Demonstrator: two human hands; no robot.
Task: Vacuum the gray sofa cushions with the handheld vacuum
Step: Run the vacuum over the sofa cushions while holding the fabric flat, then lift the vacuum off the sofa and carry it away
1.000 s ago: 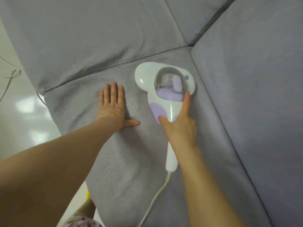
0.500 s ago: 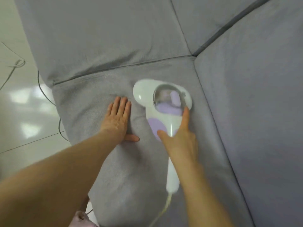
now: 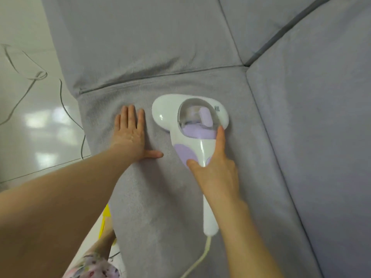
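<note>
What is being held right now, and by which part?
The right hand grips the handheld vacuum at its handle neck; the left hand lies flat on the cushion.

Ahead of the vacuum (image 3: 190, 125) a short strip of seat cushion (image 3: 156, 197) lies free before the back cushion (image 3: 140, 47) stands in the way. Left of the vacuum the left hand (image 3: 130, 135) lies flat, just beside it; right of it a side cushion (image 3: 311, 137) is near. Behind it the seat lies free, crossed by the cord (image 3: 208, 245)
</note>
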